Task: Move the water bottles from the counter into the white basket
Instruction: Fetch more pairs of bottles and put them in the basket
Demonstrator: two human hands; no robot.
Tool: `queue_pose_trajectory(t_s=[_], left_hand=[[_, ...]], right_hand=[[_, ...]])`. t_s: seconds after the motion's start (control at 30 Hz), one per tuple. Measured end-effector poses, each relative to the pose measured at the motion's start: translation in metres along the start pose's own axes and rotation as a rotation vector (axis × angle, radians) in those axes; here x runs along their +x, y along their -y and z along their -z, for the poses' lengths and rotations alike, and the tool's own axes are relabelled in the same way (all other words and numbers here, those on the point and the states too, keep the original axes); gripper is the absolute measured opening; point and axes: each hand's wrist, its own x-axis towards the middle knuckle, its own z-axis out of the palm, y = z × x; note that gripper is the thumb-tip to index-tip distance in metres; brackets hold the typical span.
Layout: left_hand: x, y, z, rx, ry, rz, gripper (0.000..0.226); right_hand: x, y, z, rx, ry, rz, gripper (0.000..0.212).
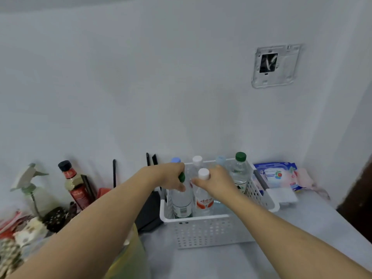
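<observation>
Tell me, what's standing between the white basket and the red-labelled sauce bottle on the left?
In the head view, a dark flat object leans beside the white basket, with an orange-red item nearer the sauce bottle; the left forearm hides part of that stretch.

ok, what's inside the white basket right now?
Six upright clear plastic water bottles stand in the white perforated plastic basket: two green caps, two white, two pale blue. Both hands cover the front bottles' necks; the basket floor is mostly hidden.

We see our left hand [169, 178] gripping a green-capped bottle [181, 200] and our right hand [217, 183] a white-capped bottle [203, 198], both upright inside the white basket [211, 230].
</observation>
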Motion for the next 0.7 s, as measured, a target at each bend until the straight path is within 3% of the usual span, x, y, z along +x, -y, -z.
queue_pose_trajectory(t_s=[0.2,0.27,0.37,0.5,0.6,0.7], left_hand=[[0.003,0.006,0.001,-0.013,-0.009,0.005,0.033],[0.004,0.006,0.0,-0.016,-0.004,0.02,0.035],[0.002,0.005,-0.001,-0.003,-0.007,0.036,0.035],[-0.007,0.0,0.004,0.056,-0.027,0.044,0.035],[-0.016,-0.004,0.014,0.04,-0.108,0.029,0.042],[-0.026,-0.015,0.023,0.006,-0.261,-0.03,0.044]], right_hand=[[0.002,-0.006,-0.009,-0.04,-0.053,0.036,0.041],[0.001,-0.005,-0.01,-0.111,-0.027,0.048,0.034],[-0.003,-0.002,-0.009,-0.216,0.028,0.051,0.052],[-0.013,0.001,-0.001,-0.183,0.116,0.03,0.056],[-0.025,0.004,0.013,-0.155,0.125,0.03,0.072],[-0.04,0.014,0.039,-0.15,0.088,0.05,0.066]])
